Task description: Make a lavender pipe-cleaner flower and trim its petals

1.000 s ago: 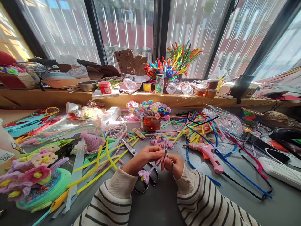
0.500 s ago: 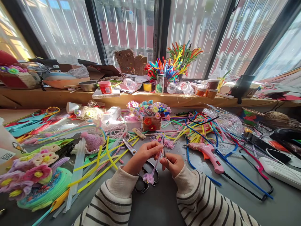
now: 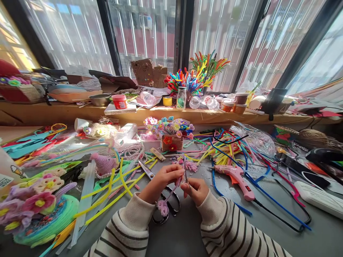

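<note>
My left hand point(image 3: 168, 177) is closed, pinching a lilac pipe cleaner whose lower end carries a fluffy pink flower point(image 3: 162, 208). The stem slants down from my fingers, and the flower hangs over the handles of large black-handled scissors point(image 3: 175, 206) lying on the table. Just beside it, my right hand point(image 3: 197, 189) grips small scissors point(image 3: 185, 172) with the blades pointing up and away, close to the left fingertips. Whether the blades touch the pipe cleaner I cannot tell. Pink fuzzy clippings point(image 3: 191, 166) lie just beyond my hands.
A pink glue gun point(image 3: 235, 175) with a black cord lies to the right, near blue pipe cleaners. Yellow pipe cleaners point(image 3: 107, 192), clear glue sticks point(image 3: 83, 207) and a flower-topped green piece point(image 3: 50, 221) lie left. A twine-wrapped flower box point(image 3: 172, 142) stands ahead.
The pink flower has swung left and tilted with its stem. Both hands have shifted slightly left and stay close together, still holding the pipe cleaner and small scissors. The view has moved a little.
</note>
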Demonstrator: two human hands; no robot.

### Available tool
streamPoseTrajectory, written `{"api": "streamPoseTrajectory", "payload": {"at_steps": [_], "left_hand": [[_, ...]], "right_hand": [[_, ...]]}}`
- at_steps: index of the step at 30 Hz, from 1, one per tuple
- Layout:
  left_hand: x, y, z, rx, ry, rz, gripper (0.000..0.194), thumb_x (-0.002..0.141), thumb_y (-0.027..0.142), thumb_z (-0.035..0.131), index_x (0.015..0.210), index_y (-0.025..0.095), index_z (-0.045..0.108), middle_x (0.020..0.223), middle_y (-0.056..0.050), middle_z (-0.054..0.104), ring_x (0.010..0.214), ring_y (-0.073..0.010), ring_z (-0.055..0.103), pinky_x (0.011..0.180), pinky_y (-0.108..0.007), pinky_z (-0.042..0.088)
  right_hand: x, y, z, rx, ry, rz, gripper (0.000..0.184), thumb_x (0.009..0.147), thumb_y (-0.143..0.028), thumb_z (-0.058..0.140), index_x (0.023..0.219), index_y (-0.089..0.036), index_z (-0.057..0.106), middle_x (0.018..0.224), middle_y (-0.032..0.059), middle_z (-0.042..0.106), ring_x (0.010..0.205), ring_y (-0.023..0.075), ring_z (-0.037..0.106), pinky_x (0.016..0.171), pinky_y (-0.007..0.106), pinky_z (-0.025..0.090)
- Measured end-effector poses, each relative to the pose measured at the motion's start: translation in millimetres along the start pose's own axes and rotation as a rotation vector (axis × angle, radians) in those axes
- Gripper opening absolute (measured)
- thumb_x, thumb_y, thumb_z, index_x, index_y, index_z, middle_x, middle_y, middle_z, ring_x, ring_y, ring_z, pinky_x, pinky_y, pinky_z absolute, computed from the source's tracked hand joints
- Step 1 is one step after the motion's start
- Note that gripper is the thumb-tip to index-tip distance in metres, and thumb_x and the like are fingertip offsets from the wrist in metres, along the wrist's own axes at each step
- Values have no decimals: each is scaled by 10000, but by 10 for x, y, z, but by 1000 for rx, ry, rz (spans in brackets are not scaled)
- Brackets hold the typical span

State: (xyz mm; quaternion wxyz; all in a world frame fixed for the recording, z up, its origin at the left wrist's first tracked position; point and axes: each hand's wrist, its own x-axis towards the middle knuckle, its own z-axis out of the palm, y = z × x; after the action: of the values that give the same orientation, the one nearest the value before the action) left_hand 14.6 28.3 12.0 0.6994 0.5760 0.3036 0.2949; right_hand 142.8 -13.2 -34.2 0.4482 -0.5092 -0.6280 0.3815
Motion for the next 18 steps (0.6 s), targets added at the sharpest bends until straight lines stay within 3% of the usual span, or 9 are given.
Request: {"api": "streamPoseTrajectory", "payload": {"at_steps": [5, 10, 18], "left_hand": [[2, 5, -7, -3, 34, 20, 200, 670, 280, 519, 547, 136, 454, 543, 31, 411, 510, -65, 360, 517, -191, 300], [-6, 7, -7, 11, -22, -18, 211, 655, 306, 528, 550, 138, 456, 526, 32, 396, 502, -69, 362, 513, -198, 305], [22, -15, -24, 5, 15, 9, 193, 663, 275, 516, 546, 134, 456, 538, 29, 404, 503, -64, 349, 501, -191, 282]], "right_hand": [[2, -12, 9, 6, 21, 25, 550, 585, -662, 413, 359, -162, 368, 357, -34, 381, 385, 57, 301, 416, 210, 239], [-9, 6, -7, 48, -59, -27, 580, 630, -668, 337, 414, -146, 469, 379, -45, 317, 394, 56, 279, 409, 212, 203], [15, -9, 13, 27, 37, 36, 544, 585, -657, 422, 354, -167, 367, 359, -31, 384, 381, 60, 303, 417, 213, 245]]}}
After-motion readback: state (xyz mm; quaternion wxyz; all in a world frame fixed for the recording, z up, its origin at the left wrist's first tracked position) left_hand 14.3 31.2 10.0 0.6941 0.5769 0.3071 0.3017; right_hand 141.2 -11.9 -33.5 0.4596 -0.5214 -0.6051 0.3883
